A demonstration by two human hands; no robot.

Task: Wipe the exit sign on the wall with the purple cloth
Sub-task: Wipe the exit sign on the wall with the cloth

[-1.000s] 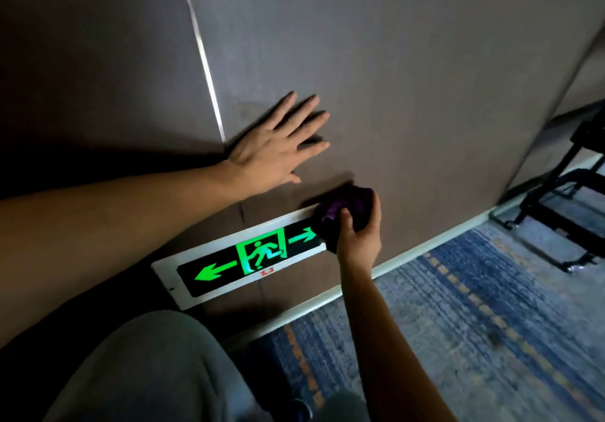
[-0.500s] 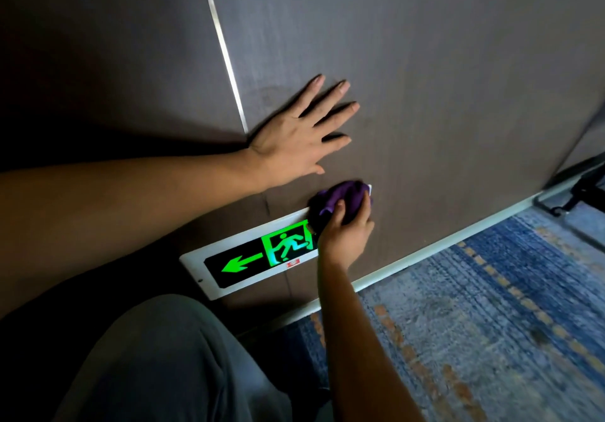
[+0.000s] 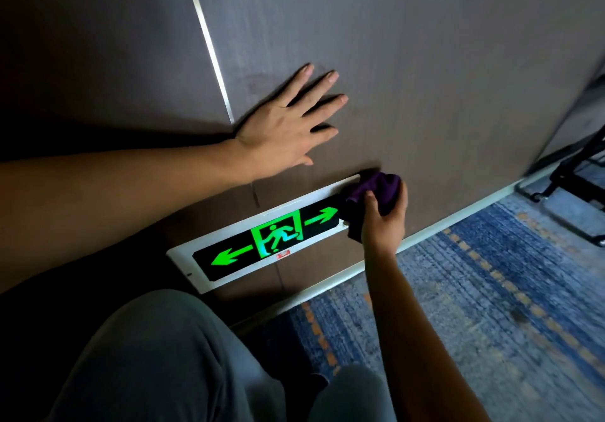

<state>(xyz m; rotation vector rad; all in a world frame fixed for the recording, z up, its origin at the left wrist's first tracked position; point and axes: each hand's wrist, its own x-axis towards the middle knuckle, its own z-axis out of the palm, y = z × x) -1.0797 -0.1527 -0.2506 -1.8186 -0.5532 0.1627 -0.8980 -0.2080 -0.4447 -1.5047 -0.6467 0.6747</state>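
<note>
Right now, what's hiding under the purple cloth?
The purple cloth, gripped by the right hand, covers the right end of the exit sign. The sign's white frame runs under it. What that covered end looks like cannot be seen.

Right hand w/ purple cloth on exit sign end — left hand flat on wall

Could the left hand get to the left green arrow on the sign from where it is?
Probably yes. The left hand lies flat and open on the wall above the sign, holding nothing. Nothing covers the left arrow; the right hand and cloth are at the sign's other end.
</note>
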